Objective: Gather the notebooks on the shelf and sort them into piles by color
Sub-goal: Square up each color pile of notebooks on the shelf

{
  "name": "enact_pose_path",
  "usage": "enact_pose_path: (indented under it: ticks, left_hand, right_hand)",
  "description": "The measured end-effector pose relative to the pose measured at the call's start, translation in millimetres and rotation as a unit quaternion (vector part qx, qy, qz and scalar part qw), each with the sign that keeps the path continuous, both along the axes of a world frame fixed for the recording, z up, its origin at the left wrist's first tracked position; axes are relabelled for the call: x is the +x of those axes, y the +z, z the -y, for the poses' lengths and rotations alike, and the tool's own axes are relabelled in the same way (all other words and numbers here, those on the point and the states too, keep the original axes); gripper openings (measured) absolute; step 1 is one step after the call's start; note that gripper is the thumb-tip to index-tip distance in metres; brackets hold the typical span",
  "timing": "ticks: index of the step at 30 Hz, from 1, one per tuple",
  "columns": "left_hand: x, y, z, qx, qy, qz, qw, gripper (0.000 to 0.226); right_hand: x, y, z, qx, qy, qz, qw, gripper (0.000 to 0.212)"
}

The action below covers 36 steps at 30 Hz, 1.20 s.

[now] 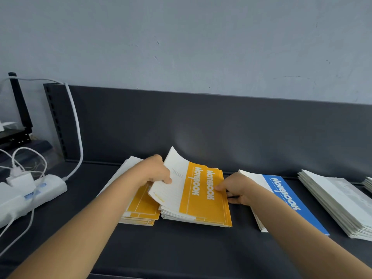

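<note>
left hand (156, 174) pinches top yellow-and-white paper notebook (177, 190), right hand (236, 190) grips yellow notebook stack (219, 208) mid-frame; align corners before releasing.

Left hand (155, 174) hides most of the yellow pile (141, 210) at 9 o'clock, the lifted notebook (177, 190) covers half the yellow stack (213, 214) under it, right hand (237, 190) and arm block the blue notebook's (285, 194) near corner, and the edge pile (368, 184) at 3 o'clock is cropped.

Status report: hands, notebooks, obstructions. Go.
Left hand grips top yellow notebook, corner curled up. Right hand pinches yellow pile edge. Blue pile to the right; nothing in the way.
</note>
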<state>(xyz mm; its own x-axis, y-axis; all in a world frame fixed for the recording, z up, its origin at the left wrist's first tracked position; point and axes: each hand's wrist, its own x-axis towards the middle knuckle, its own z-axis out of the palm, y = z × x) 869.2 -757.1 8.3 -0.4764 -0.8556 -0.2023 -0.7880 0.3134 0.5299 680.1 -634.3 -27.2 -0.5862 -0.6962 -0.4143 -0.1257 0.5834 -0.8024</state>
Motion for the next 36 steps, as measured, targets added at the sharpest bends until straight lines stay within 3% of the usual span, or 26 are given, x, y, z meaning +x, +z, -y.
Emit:
enact_pose_path:
  ticks: [4,8,12,15,19,23,25,27,28,29,30,33,36]
  left_hand:
    - [34,16,22,0.024,0.053,-0.015,0.998,0.062]
    - [67,25,40,0.001,0.101,0.028,0.994,0.087]
    - [81,20,39,-0.02,0.119,0.074,0.99,0.089]
    - [81,13,35,-0.043,0.114,0.136,0.983,0.094]
    - [80,6,33,-0.047,0.095,0.17,0.98,0.087]
    - [73,1,32,-0.071,0.075,0.144,0.984,0.073]
    - [64,-3,29,-0.113,0.059,0.096,0.987,0.073]
    - [51,-6,22,-0.14,0.028,0.014,0.99,0.048]
    - [44,-7,16,-0.128,0.01,-0.035,0.991,0.025]
    - [36,-10,10,-0.102,-0.012,-0.076,0.992,0.02]
    - [28,-12,4,-0.067,-0.041,-0.096,0.992,0.03]
    - [8,-17,-11,-0.01,-0.101,-0.058,0.993,0.028]
    - [-3,-19,-19,-0.047,-0.113,-0.016,0.992,0.024]
  right_hand:
    - [8,-3,6,0.002,0.017,-0.062,0.998,0.064]
    - [16,-9,15,0.026,0.038,-0.15,0.988,0.09]
    - [28,-14,20,0.079,0.07,-0.237,0.966,0.094]
    - [32,-15,22,0.081,0.074,-0.248,0.963,0.093]
    - [31,-16,24,0.074,0.052,-0.214,0.973,0.101]
    - [29,-18,22,0.057,0.044,-0.183,0.981,0.103]
    - [32,-16,20,0.037,0.03,-0.159,0.986,0.097]
    - [33,-12,19,-0.002,0.01,-0.121,0.993,0.086]
    - [33,-8,19,-0.021,-0.004,-0.098,0.995,0.081]
    - [32,-4,19,-0.035,-0.023,-0.076,0.996,0.078]
    - [32,1,18,-0.043,-0.039,-0.054,0.997,0.075]
    - [24,10,18,-0.059,-0.074,0.014,0.995,0.061]
    - [14,13,15,-0.065,-0.099,0.082,0.99,0.068]
